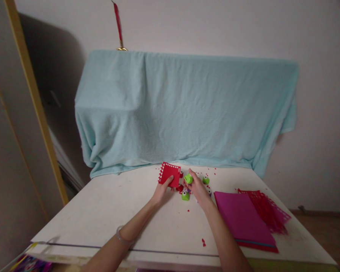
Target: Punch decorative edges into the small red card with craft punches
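My left hand [163, 189] pinches a red square sheet of paper [169, 174], thumb on top. Punched holes run along the sheet's top edge, and its left edge is notched. In my right hand [197, 187] is a small green craft punch [188, 178], just right of the paper and apart from it. Below the hands, a second green punch [185, 196] with an eye-like top stands on the table. Another green punch [206, 180] lies to the right. Red punches [180, 187] sit between my hands, partly hidden by the paper and fingers.
A stack of magenta paper [240, 215] lies on the white table [107, 215] at the right. Punched red sheets [268, 211] overlap it. Red paper bits [203, 242] are scattered about. A light blue cloth [187, 109] hangs behind the table.
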A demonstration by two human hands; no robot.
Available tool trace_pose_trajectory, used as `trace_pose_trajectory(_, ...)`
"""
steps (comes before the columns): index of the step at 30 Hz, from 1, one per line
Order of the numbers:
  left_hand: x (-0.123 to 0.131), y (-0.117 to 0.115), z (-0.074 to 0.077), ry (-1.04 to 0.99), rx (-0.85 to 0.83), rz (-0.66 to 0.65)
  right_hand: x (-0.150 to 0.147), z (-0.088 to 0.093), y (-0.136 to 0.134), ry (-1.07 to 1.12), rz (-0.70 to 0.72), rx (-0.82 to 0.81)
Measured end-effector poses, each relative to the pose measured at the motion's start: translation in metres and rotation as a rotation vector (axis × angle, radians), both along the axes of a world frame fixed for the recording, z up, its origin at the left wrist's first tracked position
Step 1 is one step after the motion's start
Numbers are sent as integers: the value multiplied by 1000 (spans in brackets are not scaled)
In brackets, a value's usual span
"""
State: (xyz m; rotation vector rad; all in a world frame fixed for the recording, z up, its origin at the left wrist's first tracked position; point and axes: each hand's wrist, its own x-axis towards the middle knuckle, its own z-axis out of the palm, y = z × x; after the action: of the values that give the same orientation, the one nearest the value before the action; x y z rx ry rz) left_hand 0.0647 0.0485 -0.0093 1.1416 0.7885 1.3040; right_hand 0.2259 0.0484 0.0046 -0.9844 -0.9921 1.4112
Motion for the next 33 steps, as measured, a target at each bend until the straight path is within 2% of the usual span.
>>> trace_pose_trajectory(4,1,-1,2,-33,-1,-15,-4,1,-2,11,-17,35)
trace_pose_trajectory(10,2,0,0,0,25,-11,-3,5,-6,18,132,132)
trace_pose_trajectory(15,2,-1,0,75,39,45,-1,0,-5,-76,76,150)
trace_pose_trajectory(20,1,-1,-1,138,58,77,-2,-3,-5,-101,105,156)
trace_pose_trajectory(28,1,-5,3,157,67,47,-1,-3,-4,-134,84,137)
trace_pose_trajectory(33,3,-2,-2,111,60,24,2,-9,0,-174,45,157)
